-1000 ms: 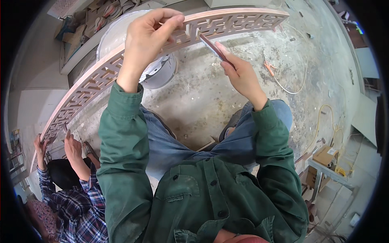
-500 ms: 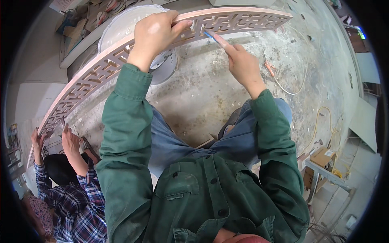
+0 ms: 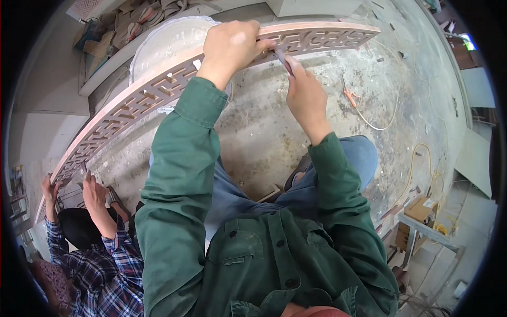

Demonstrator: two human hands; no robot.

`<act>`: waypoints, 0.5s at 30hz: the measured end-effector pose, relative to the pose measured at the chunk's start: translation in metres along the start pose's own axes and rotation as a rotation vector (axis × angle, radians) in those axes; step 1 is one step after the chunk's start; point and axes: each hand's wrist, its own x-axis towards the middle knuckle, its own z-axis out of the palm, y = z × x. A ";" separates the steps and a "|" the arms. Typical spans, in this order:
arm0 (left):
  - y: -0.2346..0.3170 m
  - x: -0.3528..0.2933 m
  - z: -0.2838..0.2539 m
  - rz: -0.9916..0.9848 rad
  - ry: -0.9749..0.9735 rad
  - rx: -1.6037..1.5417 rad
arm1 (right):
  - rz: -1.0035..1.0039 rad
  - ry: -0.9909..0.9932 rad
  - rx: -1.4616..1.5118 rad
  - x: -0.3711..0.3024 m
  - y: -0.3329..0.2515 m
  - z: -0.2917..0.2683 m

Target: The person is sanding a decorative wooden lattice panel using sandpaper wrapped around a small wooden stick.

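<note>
Seen from above, a person in a green jacket works on a long carved wooden fretwork panel (image 3: 158,90) that arcs from the lower left to the upper right above a dusty concrete floor (image 3: 264,137). The left hand (image 3: 232,47) is clamped over the panel's top edge near its right end. Just beside it, the right hand (image 3: 303,95) pinches a thin flat tool (image 3: 282,58) against the panel. At the panel's far left end, another person in a plaid shirt grips it with 2 hands (image 3: 92,190)
</note>
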 end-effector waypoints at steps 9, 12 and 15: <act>-0.007 -0.002 0.003 -0.010 0.005 0.015 | -0.049 -0.140 -0.187 -0.001 -0.012 -0.009; -0.005 0.001 0.004 0.004 0.026 0.015 | -0.073 -0.126 -0.230 0.007 -0.007 -0.010; -0.004 0.003 0.002 -0.010 0.002 -0.006 | -0.146 -0.101 -0.279 0.030 -0.006 0.000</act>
